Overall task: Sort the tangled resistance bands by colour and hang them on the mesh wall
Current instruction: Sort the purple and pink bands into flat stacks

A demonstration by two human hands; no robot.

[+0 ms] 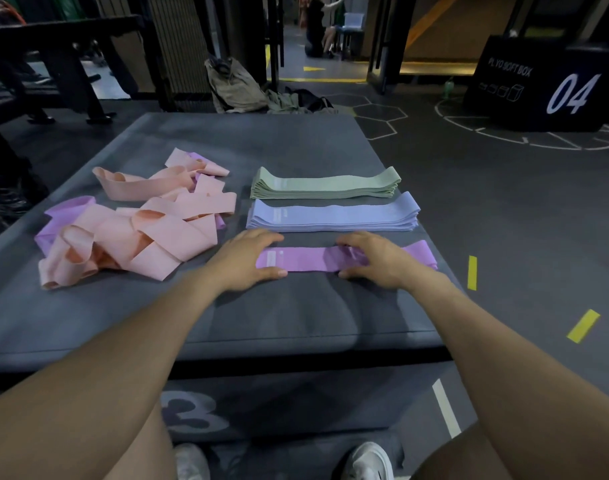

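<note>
- The purple band lies flat near the front of the grey padded block, its long axis running left to right, parallel to the block's front edge; its right end tilts slightly away from the person.
- The left hand rests on the band's left end, fingers straight over the far edge and thumb along the near edge, pressing rather than curling round it; the right hand lies on the right half, fingers spread flat and relaxed, thumb at the near edge.
- Just behind, the blue stack and behind that the green stack lie in the same left-to-right direction, parallel, close together but apart.
- On the left half of the block sits the tangled pile of pink bands, looped and crossing in all directions, with purple bands showing at its left edge and far end.
- A pale rectangular label sits near the purple band's left end; its print is too small to read; similar pale patches mark the blue and green stacks.
- A black box at far right reads "PLYO SOFT BOX" and "04"; the grey block's front face shows a "3".
- A bare strip of block surface lies between the purple band and the front edge; the band's right end reaches close to the block's right edge.
</note>
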